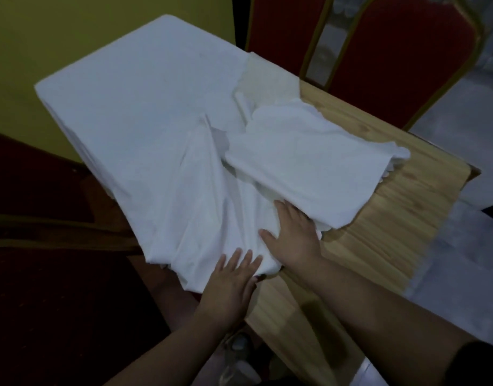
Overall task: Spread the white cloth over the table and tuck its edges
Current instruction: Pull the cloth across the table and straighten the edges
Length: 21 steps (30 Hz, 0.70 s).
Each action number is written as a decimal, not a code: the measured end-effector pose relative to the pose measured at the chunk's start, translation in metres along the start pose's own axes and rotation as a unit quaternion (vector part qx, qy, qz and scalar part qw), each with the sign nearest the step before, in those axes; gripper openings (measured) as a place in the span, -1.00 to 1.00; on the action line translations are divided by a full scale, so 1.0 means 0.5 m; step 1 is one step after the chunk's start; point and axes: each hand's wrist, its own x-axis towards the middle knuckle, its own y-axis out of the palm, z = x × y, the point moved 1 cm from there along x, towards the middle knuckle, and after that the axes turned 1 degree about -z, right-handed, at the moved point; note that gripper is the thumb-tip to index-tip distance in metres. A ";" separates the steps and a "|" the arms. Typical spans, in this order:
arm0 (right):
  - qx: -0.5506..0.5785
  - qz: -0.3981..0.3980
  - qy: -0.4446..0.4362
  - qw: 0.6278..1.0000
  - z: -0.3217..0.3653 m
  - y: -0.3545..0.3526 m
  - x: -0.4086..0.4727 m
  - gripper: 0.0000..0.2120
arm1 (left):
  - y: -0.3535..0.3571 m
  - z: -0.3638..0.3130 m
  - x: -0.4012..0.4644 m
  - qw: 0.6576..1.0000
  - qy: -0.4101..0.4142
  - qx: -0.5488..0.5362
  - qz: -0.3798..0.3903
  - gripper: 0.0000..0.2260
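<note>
Over the counter's (393, 218) far-left end the white cloth (145, 107) already lies flat and drapes past that corner, its long axis running from there toward the bare wood at the near-right, where a folded-back flap is bunched. Left hand (228, 285), grip spread flat, presses the near hem; right hand (292, 235), grip likewise apart, rests on the folds. Spreading is midway, I judge: next, draw the flap toward the uncovered end.
</note>
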 end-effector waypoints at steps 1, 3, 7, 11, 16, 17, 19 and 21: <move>-0.028 0.011 0.008 1.000 -0.011 0.011 -0.004 -0.23 | 0.005 -0.002 -0.009 1.000 0.009 0.006 0.004 -0.67; -0.052 0.017 0.022 0.998 -0.025 0.030 -0.016 -0.20 | 0.018 -0.001 -0.017 0.999 0.016 0.022 0.031 -0.63; -0.063 -0.002 0.026 0.998 -0.034 0.050 -0.024 -0.39 | 0.025 0.003 -0.019 0.999 0.022 0.028 0.036 -0.65; -0.026 -0.013 0.029 0.999 -0.028 0.058 -0.025 -0.54 | 0.020 0.006 -0.012 0.998 0.005 0.020 0.056 -0.57; -0.019 -0.034 0.005 0.999 -0.031 0.060 -0.045 -0.60 | 0.008 -0.008 -0.003 0.989 0.004 0.026 0.143 -0.47; -0.008 -0.047 0.002 0.999 -0.030 0.060 -0.055 -0.61 | 0.004 -0.010 -0.007 0.989 0.014 0.028 0.143 -0.38; 0.029 -0.080 0.018 0.996 -0.028 0.050 -0.088 -0.64 | -0.004 -0.012 -0.025 0.990 0.033 0.015 0.140 -0.23; 0.049 -0.117 0.025 0.992 -0.029 0.037 -0.123 -0.69 | -0.008 -0.007 -0.041 0.993 0.030 0.003 0.117 -0.23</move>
